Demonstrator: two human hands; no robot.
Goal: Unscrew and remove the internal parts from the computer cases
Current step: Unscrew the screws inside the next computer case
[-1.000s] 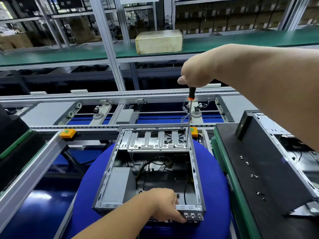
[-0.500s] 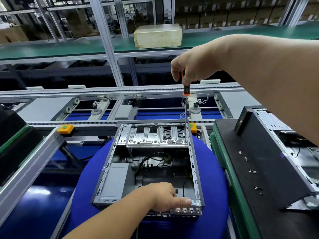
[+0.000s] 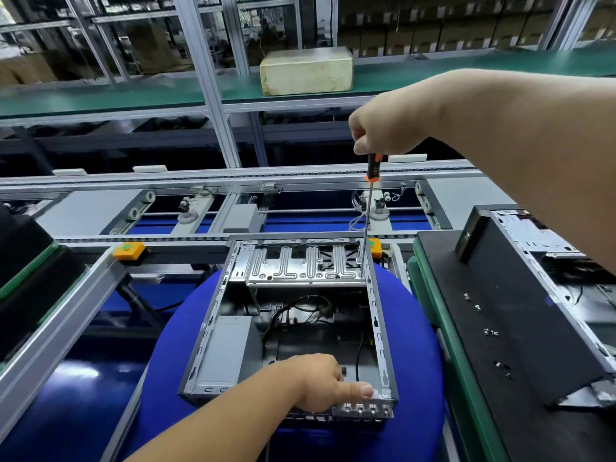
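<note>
Now my right hand (image 3: 388,128), clenched on the orange-and-black long-shaft screwdriver (image 3: 370,208), has settled its tip back onto the ribbed silver drive bracket (image 3: 300,265). My left hand (image 3: 321,383) still grasps the open grey metal computer case (image 3: 208,331) on the round blue tabletop (image 3: 413,328); unscrewing likely continues.

1. An electronics factory assembly line: a roller conveyor (image 3: 233,208) framed in aluminium rails crosses the scene.
2. Green-matted shelf (image 3: 116,95) on aluminium posts, stacked cartons (image 3: 416,31) behind.
3. Opened computer cases (image 3: 293,315) sit at the workstation, loose screws (image 3: 490,332) nearby.
</note>
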